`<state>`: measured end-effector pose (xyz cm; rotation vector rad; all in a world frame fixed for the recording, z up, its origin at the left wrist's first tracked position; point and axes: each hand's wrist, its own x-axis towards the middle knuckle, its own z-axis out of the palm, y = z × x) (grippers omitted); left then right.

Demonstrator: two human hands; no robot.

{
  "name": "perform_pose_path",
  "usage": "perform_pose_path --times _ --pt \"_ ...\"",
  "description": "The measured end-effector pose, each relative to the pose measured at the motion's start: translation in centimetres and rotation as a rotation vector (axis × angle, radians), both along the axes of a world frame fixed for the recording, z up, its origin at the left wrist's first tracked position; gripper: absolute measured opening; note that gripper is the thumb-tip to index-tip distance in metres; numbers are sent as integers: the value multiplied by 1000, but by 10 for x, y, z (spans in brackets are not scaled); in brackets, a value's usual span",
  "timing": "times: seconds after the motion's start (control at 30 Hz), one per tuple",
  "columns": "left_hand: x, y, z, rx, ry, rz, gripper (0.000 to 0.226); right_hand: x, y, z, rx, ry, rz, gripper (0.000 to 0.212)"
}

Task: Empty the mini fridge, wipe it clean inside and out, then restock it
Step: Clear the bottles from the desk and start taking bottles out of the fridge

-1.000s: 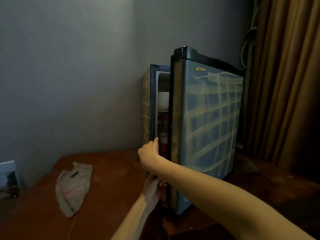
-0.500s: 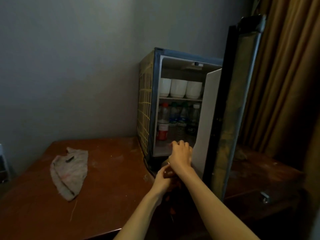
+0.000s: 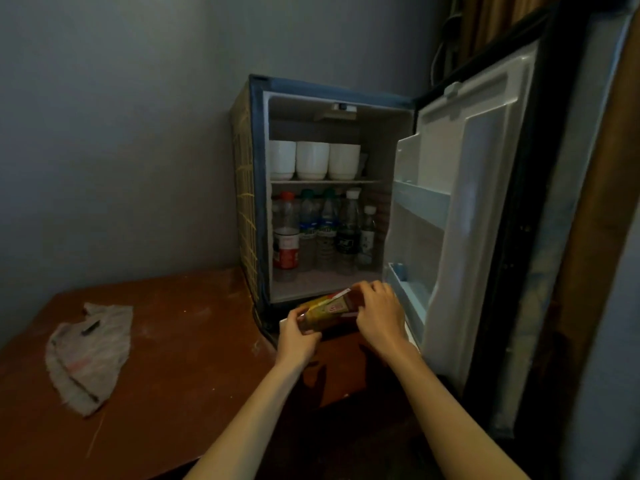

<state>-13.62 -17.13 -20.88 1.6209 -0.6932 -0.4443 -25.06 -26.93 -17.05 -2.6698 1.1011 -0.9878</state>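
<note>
Both hands are on one bottle (image 3: 323,310). The left hand (image 3: 298,336) has its grip wrapped round the lower end, and the right hand (image 3: 380,315) has its fingers curled over the upper end, so both are grasping it. The bottle has a yellow label with a bit of red and white and looks dark inside. It's tipped well over on its side, right in front of the fridge (image 3: 258,188), low down at the bottom lip of the opening. I can't tell if it touches the lip.

The fridge is wide open, with its door (image 3: 460,202) swung out to the right of the cabinet and the white inner liner facing us. The bottom door bin sits just right of the right hand.

Inside the fridge, three white tubs (image 3: 311,161) stand side by side on the upper shelf (image 3: 325,181). Below that, a row of drink bottles (image 3: 325,230) stands upright on the floor of the cabinet: a red-capped one at the left, green caps in the middle, white caps at the right.

The fridge sits on a reddish-brown counter (image 3: 180,327) in the corner against a grey wall (image 3: 121,133). Well to the left of the fridge, a crumpled pale cloth (image 3: 86,355) lies flat on the counter. Behind the door there's a brown curtain (image 3: 491,19).
</note>
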Motion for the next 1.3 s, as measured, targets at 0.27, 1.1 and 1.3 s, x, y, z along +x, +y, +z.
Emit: perform_pose_path --times 0.27,1.1,1.3 --pt "-10 -20 -6 32 80 67 53 -49 -48 -4 -35 -25 198 39" --pt "-25 -46 -4 273 -26 176 14 53 -102 20 -78 837 533 84" --pt "-21 -42 0 56 99 229 30 44 -101 11 238 352 566 87"
